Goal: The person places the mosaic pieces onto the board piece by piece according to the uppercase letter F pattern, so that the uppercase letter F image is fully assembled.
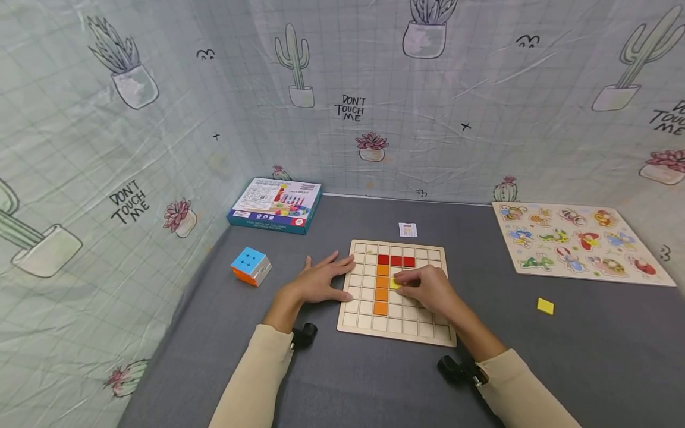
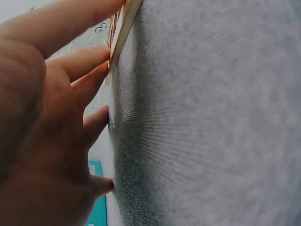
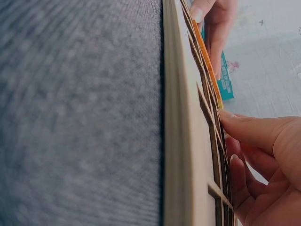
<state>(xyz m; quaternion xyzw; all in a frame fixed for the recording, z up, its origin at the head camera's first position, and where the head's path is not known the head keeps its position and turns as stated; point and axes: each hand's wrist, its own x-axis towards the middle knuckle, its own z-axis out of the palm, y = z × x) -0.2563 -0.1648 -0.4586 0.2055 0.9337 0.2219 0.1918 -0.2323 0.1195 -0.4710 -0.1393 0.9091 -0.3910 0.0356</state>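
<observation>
A wooden grid board [image 1: 364, 321] lies on the grey cloth, with 3 red tiles [image 1: 396, 261] in a row and several orange tiles [image 1: 381, 294] in a column under the leftmost red one. My right hand [image 1: 434, 290] pinches a yellow tile [image 1: 394, 283] between thumb and fingers at the cell just right of the orange column. The right wrist view shows the thumb [image 3: 242, 126] low against the board's face, the tile mostly hidden. My left hand [image 1: 316, 282] spreads its fingers, touching the board's left edge with fingertips and thumb.
Another yellow tile [image 1: 545, 306] lies to the right of the board. Behind it is an insect puzzle board [image 1: 583, 241]. A small printed card [image 1: 408, 230] sits beyond the grid. On the left are a puzzle cube [image 1: 251, 266] and a teal game box [image 1: 275, 205].
</observation>
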